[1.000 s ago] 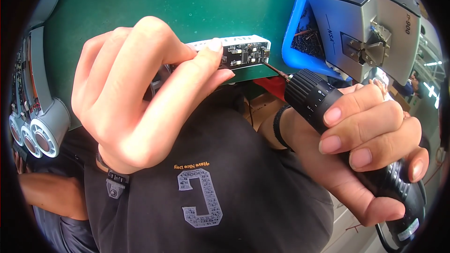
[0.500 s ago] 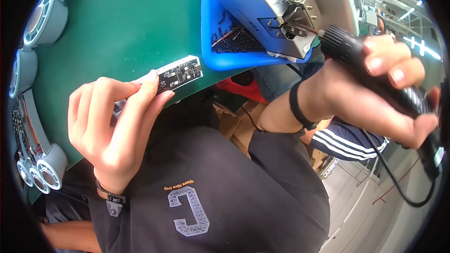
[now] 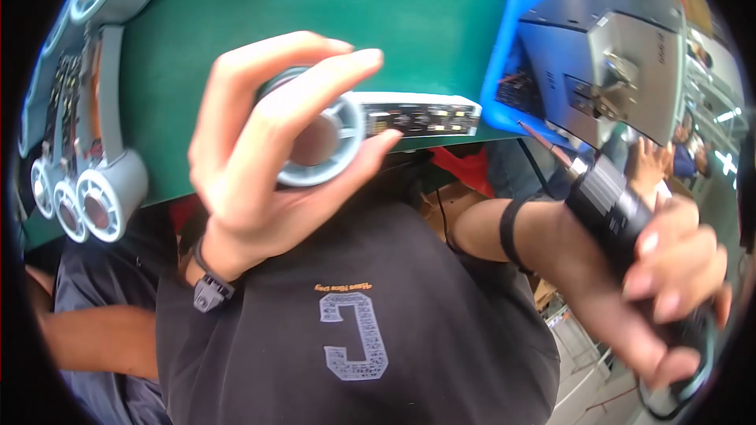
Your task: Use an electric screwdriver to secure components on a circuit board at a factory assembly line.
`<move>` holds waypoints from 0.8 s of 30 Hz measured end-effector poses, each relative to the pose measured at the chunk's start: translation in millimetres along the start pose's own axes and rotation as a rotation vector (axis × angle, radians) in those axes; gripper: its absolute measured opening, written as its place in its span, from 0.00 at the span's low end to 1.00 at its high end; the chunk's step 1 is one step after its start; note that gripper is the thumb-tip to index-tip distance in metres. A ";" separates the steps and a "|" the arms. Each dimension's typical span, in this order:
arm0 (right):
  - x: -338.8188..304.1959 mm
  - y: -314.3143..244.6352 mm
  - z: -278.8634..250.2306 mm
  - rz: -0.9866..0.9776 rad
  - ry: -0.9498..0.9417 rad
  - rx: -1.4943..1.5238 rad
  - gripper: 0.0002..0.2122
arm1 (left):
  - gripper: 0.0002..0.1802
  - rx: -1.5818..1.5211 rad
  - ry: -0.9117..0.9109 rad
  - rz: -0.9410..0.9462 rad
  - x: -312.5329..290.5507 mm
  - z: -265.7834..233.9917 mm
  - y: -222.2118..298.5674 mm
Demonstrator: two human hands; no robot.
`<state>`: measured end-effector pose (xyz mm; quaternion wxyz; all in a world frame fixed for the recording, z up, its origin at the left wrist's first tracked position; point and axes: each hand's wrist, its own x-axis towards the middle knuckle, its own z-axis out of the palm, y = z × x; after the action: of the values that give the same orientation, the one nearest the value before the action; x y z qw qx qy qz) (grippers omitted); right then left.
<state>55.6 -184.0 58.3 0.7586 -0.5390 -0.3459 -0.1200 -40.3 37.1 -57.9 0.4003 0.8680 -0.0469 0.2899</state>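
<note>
My left hand [image 3: 260,157] is wrapped around the round, pale blue-grey end of a plastic housing [image 3: 354,138], thumb along its near side. A narrow black circuit board [image 3: 421,120] lies in the housing's long arm, which points right over the green table's near edge. In my right hand [image 3: 669,267] is a black electric screwdriver [image 3: 610,201], gripped around its body. Its thin bit slants up and left, near the screw feeder and apart from the housing. Whether a screw sits on the tip is too small to tell.
A grey metal screw feeder [image 3: 602,71] stands in a blue tray [image 3: 498,90] with dark loose screws, at the right. Several similar housings [image 3: 118,181] line the left side of the green table [image 3: 315,0]. Other people sit beyond the tray.
The screwdriver has come away from the feeder and dropped lower. My left hand has shifted its grip to the housing's round end and turned the housing level. The whole view has swung left.
</note>
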 end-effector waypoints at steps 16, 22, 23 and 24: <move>-9.1 29.2 41.4 0.159 -0.315 -0.005 0.26 | 0.33 -0.277 0.020 -0.067 -11.6 7.0 -13.5; -11.1 36.9 48.1 0.152 -0.365 -0.033 0.27 | 0.32 -0.295 0.007 -0.054 -12.1 6.2 -13.2; -10.8 38.7 51.3 0.166 -0.372 -0.013 0.28 | 0.31 -0.290 0.004 -0.057 -12.7 5.8 -13.0; -10.5 40.5 54.3 0.180 -0.379 0.008 0.28 | 0.31 -0.290 0.006 -0.061 -13.6 5.5 -13.1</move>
<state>48.9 -121.3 31.5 0.6896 -0.5778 -0.4333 0.0532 -44.9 40.0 -76.8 0.5302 0.8012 -0.0608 0.2707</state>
